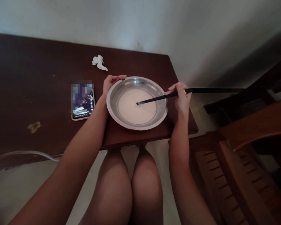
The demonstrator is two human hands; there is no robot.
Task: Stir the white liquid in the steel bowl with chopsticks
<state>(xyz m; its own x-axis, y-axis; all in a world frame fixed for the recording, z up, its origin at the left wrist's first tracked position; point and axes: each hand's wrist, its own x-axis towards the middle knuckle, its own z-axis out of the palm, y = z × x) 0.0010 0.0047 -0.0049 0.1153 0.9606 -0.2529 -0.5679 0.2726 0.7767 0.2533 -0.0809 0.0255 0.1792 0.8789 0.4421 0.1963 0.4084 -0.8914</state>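
- The steel bowl (135, 82), the landmark here, sits at the near edge of the desk (49, 78), probably for easy reach, with pale liquid (135, 112) inside.
- Left hand (109, 83): fingers curled against the bowl's far left rim, likely to steady it.
- Right hand (182, 97): pinches black chopsticks (159, 97) near their upper end, apparently keeping the fingers out of the liquid; whether the tips dip in, I cannot tell.
- Left of the bowl, the phone (84, 103) lies screen up, perhaps for viewing; crumpled tissue (99, 61) lies beyond the left hand.
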